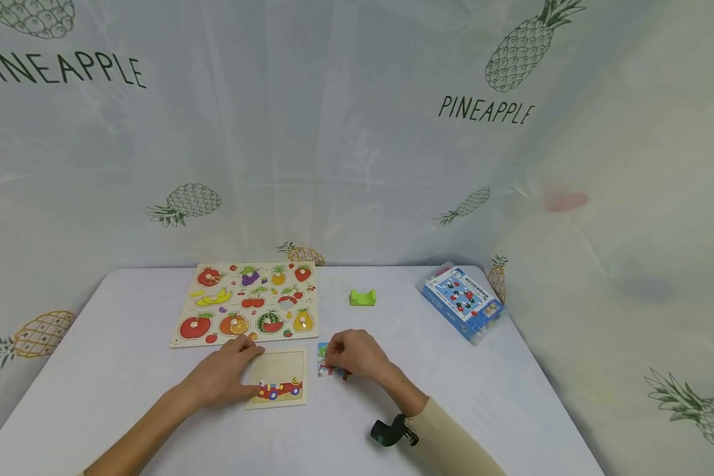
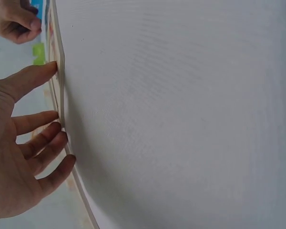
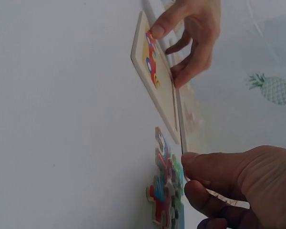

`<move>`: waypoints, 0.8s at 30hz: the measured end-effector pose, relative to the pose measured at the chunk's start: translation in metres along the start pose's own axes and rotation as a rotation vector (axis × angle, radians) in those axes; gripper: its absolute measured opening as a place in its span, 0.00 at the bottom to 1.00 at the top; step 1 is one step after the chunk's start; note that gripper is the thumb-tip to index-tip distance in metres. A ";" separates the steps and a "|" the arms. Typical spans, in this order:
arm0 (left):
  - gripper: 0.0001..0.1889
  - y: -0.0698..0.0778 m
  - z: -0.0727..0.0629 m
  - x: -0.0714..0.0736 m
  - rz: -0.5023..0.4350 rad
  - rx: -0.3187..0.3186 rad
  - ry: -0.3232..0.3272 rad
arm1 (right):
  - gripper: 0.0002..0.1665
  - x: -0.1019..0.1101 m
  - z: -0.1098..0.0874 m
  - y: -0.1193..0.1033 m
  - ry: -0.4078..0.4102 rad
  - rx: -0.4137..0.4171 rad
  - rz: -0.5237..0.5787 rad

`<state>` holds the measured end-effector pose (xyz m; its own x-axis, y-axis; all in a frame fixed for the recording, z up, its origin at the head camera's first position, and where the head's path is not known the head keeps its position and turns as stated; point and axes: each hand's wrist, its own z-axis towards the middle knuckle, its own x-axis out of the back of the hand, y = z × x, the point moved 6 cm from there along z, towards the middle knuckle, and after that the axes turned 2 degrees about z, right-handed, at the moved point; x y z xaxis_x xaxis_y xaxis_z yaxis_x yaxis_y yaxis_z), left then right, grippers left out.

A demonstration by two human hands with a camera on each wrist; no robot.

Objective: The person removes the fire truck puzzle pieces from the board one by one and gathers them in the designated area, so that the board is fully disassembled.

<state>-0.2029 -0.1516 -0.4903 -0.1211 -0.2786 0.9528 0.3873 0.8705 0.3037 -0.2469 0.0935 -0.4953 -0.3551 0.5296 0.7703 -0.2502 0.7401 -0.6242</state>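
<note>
A small square wooden puzzle board [image 1: 282, 367] lies on the table, with a red car picture filling its lower part. My left hand [image 1: 229, 373] rests along its left side, thumb on the lower left by the car and fingers spread at the upper left corner. To the right of the board lies a cluster of colourful jigsaw pieces [image 3: 166, 191]. Above them is my right hand [image 1: 357, 354], its thumb and index finger brought close together and fingertips right at the pieces. I cannot tell whether they pinch one. The other right fingers are curled under.
Behind the small board lies a larger wooden fruit puzzle [image 1: 244, 304], close to its top edge. A green curved block [image 1: 363, 298] stands farther back. At the back right is a blue boxed set [image 1: 464, 301] in clear plastic. A pineapple-print curtain [image 1: 345, 132] hangs behind the table.
</note>
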 end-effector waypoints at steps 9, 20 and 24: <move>0.24 0.003 -0.001 -0.004 -0.063 -0.145 0.038 | 0.10 -0.020 -0.003 -0.027 -0.083 0.131 -0.027; 0.18 0.014 -0.004 -0.010 -0.119 -0.312 -0.066 | 0.17 -0.046 -0.007 -0.045 -0.176 0.196 -0.154; 0.17 0.016 -0.003 -0.009 -0.087 -0.328 -0.065 | 0.16 -0.045 -0.009 -0.049 -0.156 0.206 -0.168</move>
<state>-0.1930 -0.1359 -0.4944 -0.2203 -0.3106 0.9247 0.6452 0.6645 0.3770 -0.2107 0.0367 -0.4979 -0.4233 0.3249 0.8457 -0.4892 0.7037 -0.5152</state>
